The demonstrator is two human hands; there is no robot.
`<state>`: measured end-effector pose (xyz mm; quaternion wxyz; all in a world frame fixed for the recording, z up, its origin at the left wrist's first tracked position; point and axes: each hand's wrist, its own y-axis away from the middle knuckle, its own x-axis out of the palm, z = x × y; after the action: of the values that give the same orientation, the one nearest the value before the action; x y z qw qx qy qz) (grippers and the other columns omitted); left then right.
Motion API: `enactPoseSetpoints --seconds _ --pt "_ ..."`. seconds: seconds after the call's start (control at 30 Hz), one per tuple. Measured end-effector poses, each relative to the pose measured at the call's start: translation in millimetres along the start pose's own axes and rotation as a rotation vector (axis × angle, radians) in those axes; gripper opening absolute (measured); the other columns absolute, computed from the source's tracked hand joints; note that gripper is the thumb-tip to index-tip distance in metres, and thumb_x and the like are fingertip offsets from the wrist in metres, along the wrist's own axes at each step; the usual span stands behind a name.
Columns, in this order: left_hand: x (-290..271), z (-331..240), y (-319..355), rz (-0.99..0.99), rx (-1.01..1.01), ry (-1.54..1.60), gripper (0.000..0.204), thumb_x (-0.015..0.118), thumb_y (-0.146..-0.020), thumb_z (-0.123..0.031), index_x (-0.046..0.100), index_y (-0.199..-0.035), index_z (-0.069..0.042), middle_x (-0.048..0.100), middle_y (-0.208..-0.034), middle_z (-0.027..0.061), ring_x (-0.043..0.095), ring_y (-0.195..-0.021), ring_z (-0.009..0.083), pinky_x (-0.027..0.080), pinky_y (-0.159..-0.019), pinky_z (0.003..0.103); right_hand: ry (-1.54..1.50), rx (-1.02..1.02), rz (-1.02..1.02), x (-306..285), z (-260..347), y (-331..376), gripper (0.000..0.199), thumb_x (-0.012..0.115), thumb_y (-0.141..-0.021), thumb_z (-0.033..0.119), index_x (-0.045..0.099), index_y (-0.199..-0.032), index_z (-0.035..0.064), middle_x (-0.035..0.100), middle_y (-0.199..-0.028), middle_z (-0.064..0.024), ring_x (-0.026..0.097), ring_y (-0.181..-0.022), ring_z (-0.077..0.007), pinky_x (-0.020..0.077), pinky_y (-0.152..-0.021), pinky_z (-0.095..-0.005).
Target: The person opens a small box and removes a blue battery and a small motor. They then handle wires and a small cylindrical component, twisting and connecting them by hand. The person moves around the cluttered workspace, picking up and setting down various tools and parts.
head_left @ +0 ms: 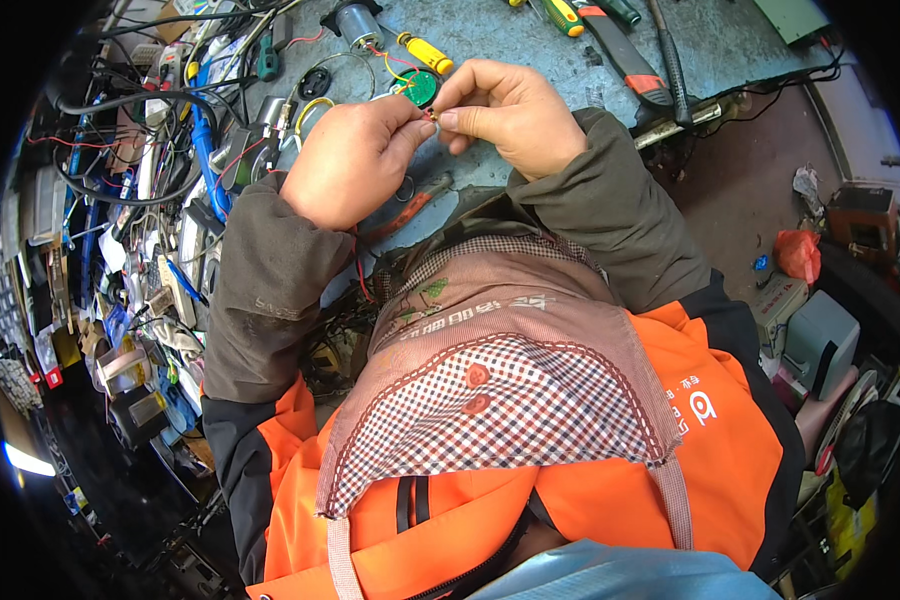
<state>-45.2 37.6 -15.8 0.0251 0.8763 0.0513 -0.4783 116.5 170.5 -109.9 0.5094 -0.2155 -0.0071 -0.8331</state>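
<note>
My left hand (348,158) and my right hand (513,112) meet above the workbench, thumbs and fingertips pinched together. Between them is a tiny brass-coloured piece (431,115) with a bit of red; its exact kind is too small to make out. Just beyond the fingertips lies a round green circuit board (416,84), with thin red and yellow wires leading to a silver motor (356,24). A screwdriver with a yellow handle (426,53) rests next to the board, close to my right hand. The fingers of my left hand are partly hidden behind its back.
Heaped tools, cables and parts (160,200) crowd the left side. A hammer with a black and red handle (630,60) and a green-yellow screwdriver (564,16) lie at the far right of the bench (490,30). Boxes and a red bag (797,255) stand on the floor to the right.
</note>
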Motion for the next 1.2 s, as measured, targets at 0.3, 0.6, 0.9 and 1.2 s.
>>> enactPoseSetpoints --seconds 0.3,0.6,0.9,1.2 --pt "-4 -3 -3 0.037 -0.027 -0.028 0.022 0.071 -0.101 -0.024 0.075 -0.103 -0.002 0.07 -0.081 0.0235 0.07 -0.074 0.0436 0.054 -0.065 0.048 0.056 0.233 -0.013 -3 12 -4 0.015 0.07 -0.105 0.012 0.069 -0.114 -0.0013 0.074 -0.093 -0.008 0.072 -0.079 -0.0144 0.0614 -0.07 -0.029" --pt "-1 -2 -2 0.009 0.001 -0.013 0.022 0.071 -0.101 -0.023 0.075 -0.102 -0.002 0.069 -0.081 0.0239 0.069 -0.074 0.0439 0.054 -0.066 0.048 0.053 0.223 -0.021 0 14 -3 0.013 0.069 -0.106 0.01 0.069 -0.113 -0.001 0.074 -0.092 -0.0079 0.071 -0.077 -0.0135 0.0579 -0.065 -0.0273" --pt "-8 -3 -2 0.029 -0.02 -0.069 0.021 0.072 -0.101 -0.024 0.074 -0.104 -0.003 0.07 -0.08 0.023 0.07 -0.077 0.0443 0.054 -0.066 0.049 -0.028 -0.084 -0.226 -1 1 -2 0.014 0.074 -0.097 0.001 0.071 -0.11 -0.0016 0.075 -0.095 -0.0084 0.072 -0.083 -0.0136 0.0596 -0.072 -0.0292" --pt "8 -9 7 0.065 0.18 -0.747 0.01 0.07 -0.096 -0.019 0.07 -0.095 -0.009 0.073 -0.087 0.0145 0.073 -0.078 0.0372 0.057 -0.067 0.049 0.192 -0.116 -0.331 1 8 9 0.02 0.067 -0.099 0.006 0.075 -0.117 0.0016 0.071 -0.089 -0.0023 0.067 -0.076 -0.0095 0.055 -0.067 -0.026"
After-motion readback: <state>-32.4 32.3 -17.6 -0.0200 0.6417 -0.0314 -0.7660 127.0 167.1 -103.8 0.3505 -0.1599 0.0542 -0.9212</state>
